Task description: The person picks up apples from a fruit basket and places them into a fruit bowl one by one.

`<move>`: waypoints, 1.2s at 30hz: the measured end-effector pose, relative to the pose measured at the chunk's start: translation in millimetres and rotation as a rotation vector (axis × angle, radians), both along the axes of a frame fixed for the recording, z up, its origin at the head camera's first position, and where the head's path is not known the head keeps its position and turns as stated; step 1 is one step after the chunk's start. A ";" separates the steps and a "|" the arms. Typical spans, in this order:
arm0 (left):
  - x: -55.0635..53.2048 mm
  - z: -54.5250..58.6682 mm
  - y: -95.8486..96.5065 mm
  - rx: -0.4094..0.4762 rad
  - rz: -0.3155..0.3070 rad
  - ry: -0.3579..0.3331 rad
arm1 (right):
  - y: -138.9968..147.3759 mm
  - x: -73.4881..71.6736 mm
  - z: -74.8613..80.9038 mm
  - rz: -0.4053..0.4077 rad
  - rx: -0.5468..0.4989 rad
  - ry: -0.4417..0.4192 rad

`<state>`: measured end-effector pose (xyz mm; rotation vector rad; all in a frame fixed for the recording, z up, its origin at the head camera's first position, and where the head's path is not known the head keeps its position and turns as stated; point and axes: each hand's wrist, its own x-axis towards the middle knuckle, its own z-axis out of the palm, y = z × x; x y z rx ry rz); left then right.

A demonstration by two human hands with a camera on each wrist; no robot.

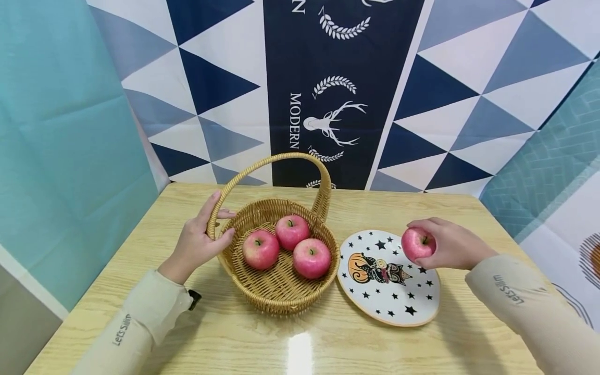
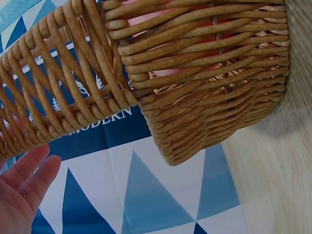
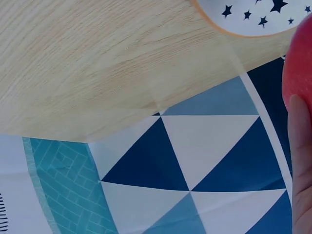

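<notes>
At the wicker basket's (image 1: 281, 307) left side, my left hand (image 1: 199, 239) rests around the foot of the handle (image 1: 244, 174). The thumb is in front and fingers reach behind, fairly straight and spread. Up close in the left wrist view, the thumb and a fingertip (image 2: 46, 173) show beside the woven handle (image 2: 63, 83). Inside the basket are three red apples (image 1: 261, 250). My right hand (image 1: 452, 242) holds another red apple (image 1: 417, 244) between thumb and fingers, above the right part of a white star-patterned plate (image 1: 375, 304). The right wrist view catches only that apple's edge (image 3: 297, 73).
Basket and plate stand side by side on a light wooden table (image 1: 225, 344). A patterned cloth (image 1: 323, 62) hangs behind its back edge. Teal cloth (image 1: 70, 130) covers the left side. The handle arches well above the basket's rim.
</notes>
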<state>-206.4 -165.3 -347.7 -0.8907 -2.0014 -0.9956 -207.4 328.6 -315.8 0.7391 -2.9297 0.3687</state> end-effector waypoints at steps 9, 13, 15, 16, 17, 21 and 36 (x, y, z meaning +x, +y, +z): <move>-2.0 0.1 2.5 0.009 0.004 0.016 | 11.5 2.6 -16.8 -0.121 -0.146 -0.014; -2.3 0.9 3.6 0.005 0.016 0.029 | 13.7 5.0 -22.8 -0.135 -0.194 -0.009; -2.0 0.9 2.9 0.002 0.017 0.033 | 13.1 6.1 -24.4 -0.141 -0.196 -0.006; -1.8 0.8 2.4 0.000 0.020 0.034 | 12.7 6.8 -24.7 -0.141 -0.198 0.000; -1.6 0.7 1.9 -0.003 0.023 0.034 | 12.6 7.4 -24.8 -0.139 -0.199 0.007; 0.5 1.2 -1.2 -0.006 0.046 0.039 | 10.5 6.8 -26.8 -0.119 -0.194 0.034; -0.4 0.9 1.3 -0.001 0.029 0.028 | 12.5 4.4 -47.5 -0.079 -0.220 0.005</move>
